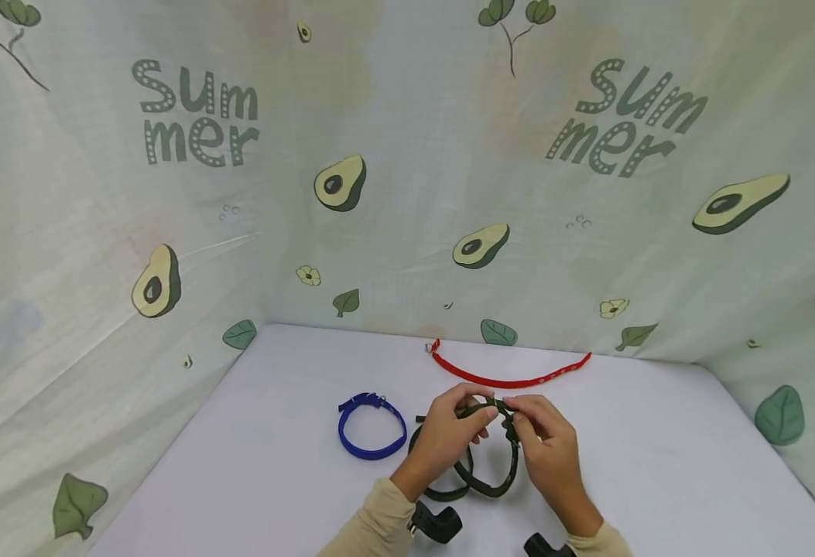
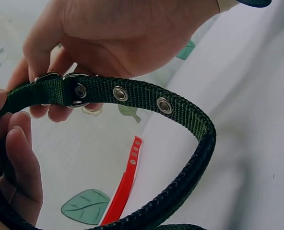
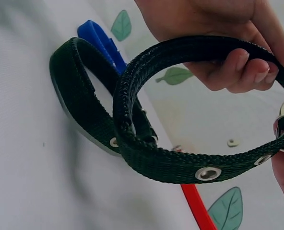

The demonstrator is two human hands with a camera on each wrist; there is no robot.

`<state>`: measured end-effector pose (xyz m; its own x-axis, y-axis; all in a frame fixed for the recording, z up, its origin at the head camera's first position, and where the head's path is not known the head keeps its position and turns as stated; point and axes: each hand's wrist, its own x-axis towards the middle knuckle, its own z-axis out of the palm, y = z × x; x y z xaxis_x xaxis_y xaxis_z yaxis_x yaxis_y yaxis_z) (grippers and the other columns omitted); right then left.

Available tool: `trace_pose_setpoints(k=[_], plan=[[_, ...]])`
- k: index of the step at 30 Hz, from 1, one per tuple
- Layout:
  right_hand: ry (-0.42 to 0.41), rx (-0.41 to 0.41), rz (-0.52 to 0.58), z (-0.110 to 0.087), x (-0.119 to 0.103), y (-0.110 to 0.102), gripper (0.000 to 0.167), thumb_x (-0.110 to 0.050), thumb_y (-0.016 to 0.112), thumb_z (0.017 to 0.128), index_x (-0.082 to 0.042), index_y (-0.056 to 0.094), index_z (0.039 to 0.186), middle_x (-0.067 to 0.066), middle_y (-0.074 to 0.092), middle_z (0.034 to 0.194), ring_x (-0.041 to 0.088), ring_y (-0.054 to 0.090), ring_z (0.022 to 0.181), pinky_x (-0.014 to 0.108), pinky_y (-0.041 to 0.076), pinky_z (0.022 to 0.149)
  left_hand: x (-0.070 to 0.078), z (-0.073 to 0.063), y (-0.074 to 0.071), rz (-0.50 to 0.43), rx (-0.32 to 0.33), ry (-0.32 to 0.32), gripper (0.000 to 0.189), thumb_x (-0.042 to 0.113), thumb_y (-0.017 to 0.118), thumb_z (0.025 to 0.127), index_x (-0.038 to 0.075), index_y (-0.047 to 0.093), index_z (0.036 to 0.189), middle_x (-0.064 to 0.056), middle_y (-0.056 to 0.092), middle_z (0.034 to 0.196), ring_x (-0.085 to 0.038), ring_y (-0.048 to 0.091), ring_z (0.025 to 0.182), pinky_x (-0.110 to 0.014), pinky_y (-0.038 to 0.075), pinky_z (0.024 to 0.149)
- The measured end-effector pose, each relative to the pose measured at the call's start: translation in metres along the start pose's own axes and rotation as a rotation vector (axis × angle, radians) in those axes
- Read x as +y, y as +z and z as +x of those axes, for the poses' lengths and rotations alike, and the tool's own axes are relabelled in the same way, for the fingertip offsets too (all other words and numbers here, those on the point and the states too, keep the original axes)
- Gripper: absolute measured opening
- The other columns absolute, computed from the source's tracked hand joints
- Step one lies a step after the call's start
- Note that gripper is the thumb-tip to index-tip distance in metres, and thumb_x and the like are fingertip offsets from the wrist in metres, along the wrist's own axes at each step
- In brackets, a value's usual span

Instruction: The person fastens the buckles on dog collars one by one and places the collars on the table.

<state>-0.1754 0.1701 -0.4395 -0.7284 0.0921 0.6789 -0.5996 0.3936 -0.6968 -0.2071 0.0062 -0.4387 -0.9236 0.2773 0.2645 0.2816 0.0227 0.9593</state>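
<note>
Both hands hold a dark green collar [image 1: 515, 463] up off the table, its strap bent into a loop. My left hand [image 1: 445, 429] pinches the strap between thumb and fingers. On the other side, the right hand [image 1: 549, 441] grips it close to the metal buckle [image 2: 77, 104]. In the left wrist view the strap passes through the buckle, and metal-rimmed eyelets [image 2: 164, 105] run along it. A second dark green collar [image 3: 79, 96] lies looped on the table, partly hidden by the left hand in the head view.
A blue collar [image 1: 372, 454] lies in a closed ring left of the hands. Toward the back, a red collar [image 1: 498, 384] lies stretched in a curve on the white table [image 1: 261, 480]. Printed cloth [image 1: 407, 155] hangs behind the table.
</note>
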Motion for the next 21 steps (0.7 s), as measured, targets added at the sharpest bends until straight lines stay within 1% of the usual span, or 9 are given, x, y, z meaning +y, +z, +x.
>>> trace_pose_setpoints(k=[3,5,7,8,12,14,16,18,21], plan=[[0.098,0.011,0.05,-0.005,0.013,0.002,0.025,0.013,0.062,0.092,0.001,0.068,0.113,0.009,0.069,0.1,0.014,0.068,0.077,0.017,0.054,0.069,-0.002,0.0,0.001,-0.041,-0.001,-0.008,0.023,0.026,0.068,0.097,0.013,0.066,0.116,-0.003,0.064,0.081,-0.013,0.063,0.067,-0.026,0.055,0.062],[0.159,0.015,0.085,-0.008,0.016,0.002,0.022,0.008,0.065,0.093,0.0,0.066,0.114,0.01,0.07,0.098,0.016,0.07,0.076,0.02,0.055,0.068,-0.003,0.0,0.001,-0.077,0.004,-0.017,0.021,0.026,0.067,0.098,0.012,0.065,0.115,-0.003,0.064,0.082,-0.013,0.064,0.067,-0.026,0.055,0.062],[0.193,-0.002,0.114,-0.01,0.016,0.002,0.022,0.004,0.067,0.093,-0.001,0.064,0.114,0.011,0.069,0.099,0.016,0.071,0.078,0.022,0.056,0.067,-0.005,0.0,0.001,-0.113,0.009,-0.031,0.02,0.025,0.065,0.099,0.011,0.064,0.114,-0.004,0.064,0.082,-0.014,0.064,0.068,-0.025,0.055,0.061],[0.2,-0.013,0.121,-0.01,0.016,0.002,0.024,0.004,0.069,0.092,-0.001,0.064,0.115,0.011,0.069,0.099,0.016,0.07,0.078,0.023,0.057,0.066,-0.005,0.001,0.001,-0.131,0.012,-0.038,0.02,0.025,0.064,0.1,0.011,0.063,0.114,-0.004,0.064,0.082,-0.014,0.064,0.069,-0.025,0.055,0.061],[0.181,-0.074,0.074,-0.013,0.016,0.0,0.034,0.002,0.073,0.089,-0.004,0.063,0.121,0.01,0.069,0.102,0.013,0.069,0.079,0.023,0.056,0.064,-0.005,0.001,0.001,-0.198,0.015,-0.064,0.02,0.02,0.061,0.101,0.005,0.059,0.114,-0.005,0.063,0.083,-0.015,0.064,0.069,-0.025,0.054,0.061],[0.175,-0.081,0.05,-0.013,0.017,-0.001,0.035,0.001,0.073,0.089,-0.006,0.064,0.122,0.009,0.069,0.1,0.013,0.069,0.077,0.023,0.056,0.063,-0.004,0.001,0.001,-0.226,0.006,-0.076,0.02,0.018,0.059,0.101,0.003,0.058,0.114,-0.006,0.064,0.083,-0.015,0.064,0.069,-0.025,0.055,0.061],[0.185,-0.079,0.027,-0.013,0.019,-0.003,0.031,-0.001,0.072,0.091,-0.008,0.066,0.121,0.008,0.07,0.096,0.014,0.069,0.073,0.024,0.055,0.061,-0.003,0.002,0.0,-0.241,-0.021,-0.087,0.019,0.016,0.058,0.101,0.001,0.057,0.113,-0.007,0.064,0.083,-0.015,0.065,0.069,-0.025,0.055,0.062],[0.205,-0.071,0.005,-0.013,0.021,-0.005,0.027,-0.002,0.071,0.092,-0.009,0.067,0.118,0.009,0.07,0.091,0.014,0.068,0.068,0.024,0.055,0.058,-0.002,0.002,-0.002,-0.236,-0.057,-0.105,0.018,0.015,0.056,0.101,0.0,0.056,0.112,-0.007,0.066,0.084,-0.015,0.065,0.07,-0.026,0.055,0.063],[0.241,-0.065,-0.035,-0.012,0.025,-0.006,0.022,-0.004,0.068,0.094,-0.009,0.068,0.116,0.012,0.068,0.085,0.014,0.064,0.062,0.025,0.052,0.054,-0.002,0.003,-0.004,-0.188,-0.113,-0.145,0.016,0.015,0.056,0.101,0.002,0.056,0.111,-0.008,0.068,0.085,-0.015,0.066,0.072,-0.027,0.056,0.065]])
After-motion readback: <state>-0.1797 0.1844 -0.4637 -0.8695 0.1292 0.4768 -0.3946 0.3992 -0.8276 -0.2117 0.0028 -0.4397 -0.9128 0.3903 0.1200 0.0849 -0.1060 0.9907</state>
